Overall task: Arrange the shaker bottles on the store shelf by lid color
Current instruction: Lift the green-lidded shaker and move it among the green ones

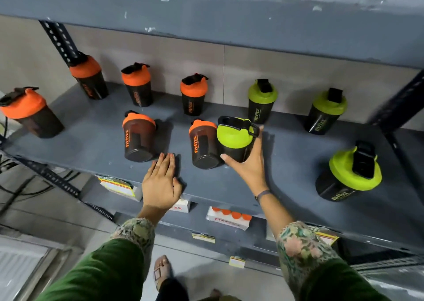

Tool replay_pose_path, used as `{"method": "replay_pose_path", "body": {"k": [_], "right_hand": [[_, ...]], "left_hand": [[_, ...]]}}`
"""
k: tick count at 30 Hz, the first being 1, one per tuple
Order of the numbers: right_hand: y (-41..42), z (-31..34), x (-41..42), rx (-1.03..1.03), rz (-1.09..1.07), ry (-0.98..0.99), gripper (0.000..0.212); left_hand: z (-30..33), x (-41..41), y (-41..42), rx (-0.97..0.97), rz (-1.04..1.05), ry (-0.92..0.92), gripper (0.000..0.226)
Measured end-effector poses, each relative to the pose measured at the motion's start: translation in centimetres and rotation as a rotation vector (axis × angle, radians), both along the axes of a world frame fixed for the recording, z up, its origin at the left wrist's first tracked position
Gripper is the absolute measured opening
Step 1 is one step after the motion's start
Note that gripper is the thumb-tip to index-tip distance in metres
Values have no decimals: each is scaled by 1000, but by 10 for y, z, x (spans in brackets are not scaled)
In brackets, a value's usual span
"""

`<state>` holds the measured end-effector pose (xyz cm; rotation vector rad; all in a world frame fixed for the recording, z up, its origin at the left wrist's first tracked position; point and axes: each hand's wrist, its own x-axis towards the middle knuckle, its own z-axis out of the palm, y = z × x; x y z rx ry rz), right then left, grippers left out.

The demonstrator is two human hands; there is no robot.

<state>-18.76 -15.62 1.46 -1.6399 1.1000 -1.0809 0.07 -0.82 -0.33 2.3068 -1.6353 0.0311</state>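
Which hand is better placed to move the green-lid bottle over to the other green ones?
Right hand: its grip is already around the green-lid bottle, nearer the green group. Left hand lies flat on the shelf.

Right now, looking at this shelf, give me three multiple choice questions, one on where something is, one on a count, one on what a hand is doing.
1. Where does the green-lidded bottle in the right hand stand?
A. On the floor
B. Against an orange-lidded bottle in the front row
C. On the upper shelf

2. How many green-lidded bottles are on the shelf?
A. Two
B. Six
C. Four

3. What is the left hand doing?
A. Lying flat and open on the shelf
B. Holding a bottle
C. Twisting a lid

Answers: 1 B, the two bottles touch side by side. 2 C, two at the back, two in front. 3 A, its fingers are spread with nothing in its grip.
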Motion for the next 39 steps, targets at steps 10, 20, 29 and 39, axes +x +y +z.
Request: {"method": "replay_pose_path", "body": {"k": [10, 20, 29, 39], "right_hand": [[0, 8, 3, 142, -2, -88, 101], [110, 87, -85, 931, 170, -708, 33], [154, 146, -130, 990, 380, -947, 96], [125, 121, -117, 727, 254, -577, 40]], "left_hand": [[1, 1, 0, 30, -1, -27, 66], [3, -3, 0, 51, 16, -33, 65], [3, -6, 3, 60, 37, -8, 66], [6, -7, 4, 101, 34, -18, 67]]}}
